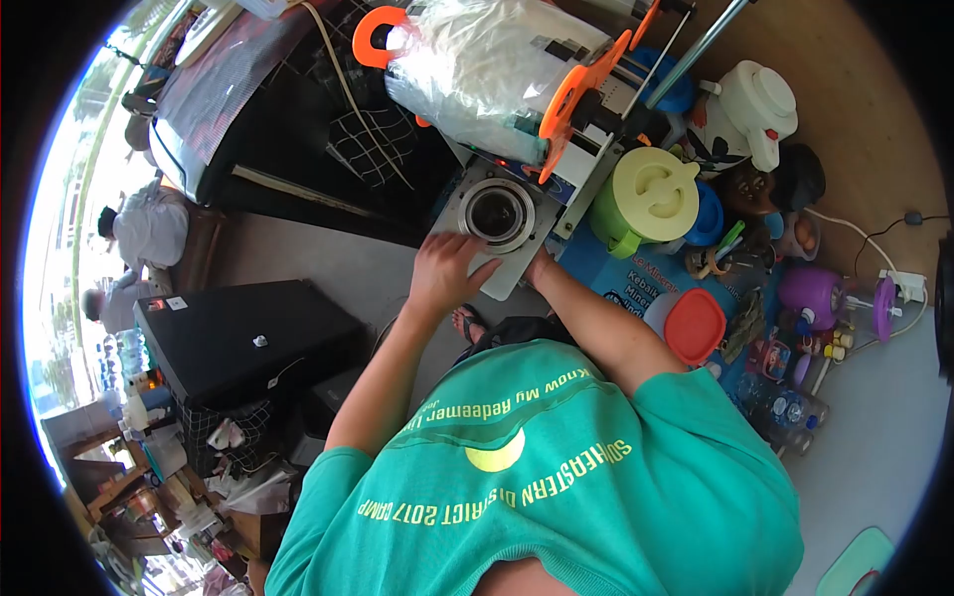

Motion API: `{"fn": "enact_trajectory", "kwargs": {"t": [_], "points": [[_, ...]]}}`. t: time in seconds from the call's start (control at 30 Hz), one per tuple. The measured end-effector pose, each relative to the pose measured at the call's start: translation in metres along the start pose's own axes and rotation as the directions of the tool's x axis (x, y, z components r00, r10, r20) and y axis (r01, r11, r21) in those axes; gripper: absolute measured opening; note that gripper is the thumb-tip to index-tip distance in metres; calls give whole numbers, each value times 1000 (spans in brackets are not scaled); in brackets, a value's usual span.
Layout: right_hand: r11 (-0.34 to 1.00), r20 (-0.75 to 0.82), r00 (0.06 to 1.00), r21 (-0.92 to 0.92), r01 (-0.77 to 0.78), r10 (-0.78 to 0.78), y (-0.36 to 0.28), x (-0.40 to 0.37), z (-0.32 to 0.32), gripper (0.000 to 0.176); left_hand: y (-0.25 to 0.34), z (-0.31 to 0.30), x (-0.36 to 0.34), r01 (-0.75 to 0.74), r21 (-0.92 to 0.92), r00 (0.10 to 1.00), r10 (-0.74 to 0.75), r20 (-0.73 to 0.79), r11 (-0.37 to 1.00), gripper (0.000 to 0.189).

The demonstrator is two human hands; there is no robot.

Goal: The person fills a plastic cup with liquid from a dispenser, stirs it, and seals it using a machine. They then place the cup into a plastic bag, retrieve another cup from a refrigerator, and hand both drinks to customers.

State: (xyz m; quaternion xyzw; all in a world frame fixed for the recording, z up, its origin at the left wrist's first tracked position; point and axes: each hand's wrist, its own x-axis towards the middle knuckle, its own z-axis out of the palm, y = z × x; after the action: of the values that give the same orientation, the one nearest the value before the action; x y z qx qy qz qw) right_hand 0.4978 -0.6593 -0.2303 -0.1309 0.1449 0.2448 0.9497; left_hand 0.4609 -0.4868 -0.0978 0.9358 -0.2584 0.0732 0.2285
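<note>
A cup sealing machine with a round metal ring (496,215) in its sliding tray (506,281) stands in front of me. The ring's inside looks dark; I cannot make out what it holds. My left hand (447,270) lies at the near left edge of the ring, fingers stretched and thumb apart over the tray. My right hand (541,266) is beside the tray's right edge, mostly hidden by it, so its fingers do not show. Above the tray sits a big roll of clear plastic film (477,70) between orange end discs (581,99).
To the right are a yellow-green lidded pitcher (651,197), a white thermos jug (745,114), a red-lidded container (693,327) and several bottles (785,408). At left stands a black box-like cabinet (253,338). People (149,226) are in the background at far left.
</note>
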Motion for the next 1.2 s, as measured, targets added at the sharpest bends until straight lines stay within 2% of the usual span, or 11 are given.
{"fn": "enact_trajectory", "kwargs": {"t": [0.07, 0.13, 0.27, 0.33, 0.37, 0.43, 0.57, 0.73, 0.97, 1.17, 1.2], "points": [[1000, -25, 1000, -3, -2, 2, 3, 4, -5, 45, -4, 11, -38, 34, -21, 999, -34, -12, 999, 34], [1000, -58, 998, -16, 0, -1, 5, 9, -10, 44, -7, 21, -68, 363, -49, 923, -353, 153, 930, 24], [999, -144, 989, -34, 6, -10, 3, 15, -20, 43, -21, 45, -89, 577, -99, 796, -530, 292, 811, 28], [999, -180, 983, -45, 10, -18, 1, 15, -26, 43, -25, 55, -82, 827, -536, 489, -684, 542, 167, 31], [999, -183, 983, -49, 11, -20, 2, 13, -31, 43, -29, 56, -78, 826, -539, 490, -681, 544, 165, 31], [994, -383, 921, -102, 28, -66, 3, 5, -42, 39, -35, 59, -70, 679, -652, 468, -485, 739, -338, 37], [993, -262, 964, -116, 6, -37, -4, -27, -65, 40, -37, 59, -62, 631, -681, 510, -463, 725, -372, 28], [989, -460, 882, -147, 34, -99, -15, -85, -56, 45, -39, 69, -33, 602, -704, 600, -367, 711, -378, 22], [942, -438, 892, -333, -47, -110, -42, -165, -33, 49, -25, 97, 44, 611, -735, 630, -382, 676, -294, 29], [560, -344, 928, -801, -212, -141, -88, -207, 66, 45, -21, 85, 93, 739, -660, 658, -363, 660, 139, 33], [464, -303, 941, -862, -203, -150, -99, -213, 83, 45, -23, 77, 96, 698, -590, 711, -296, 637, 406, 38]]}}
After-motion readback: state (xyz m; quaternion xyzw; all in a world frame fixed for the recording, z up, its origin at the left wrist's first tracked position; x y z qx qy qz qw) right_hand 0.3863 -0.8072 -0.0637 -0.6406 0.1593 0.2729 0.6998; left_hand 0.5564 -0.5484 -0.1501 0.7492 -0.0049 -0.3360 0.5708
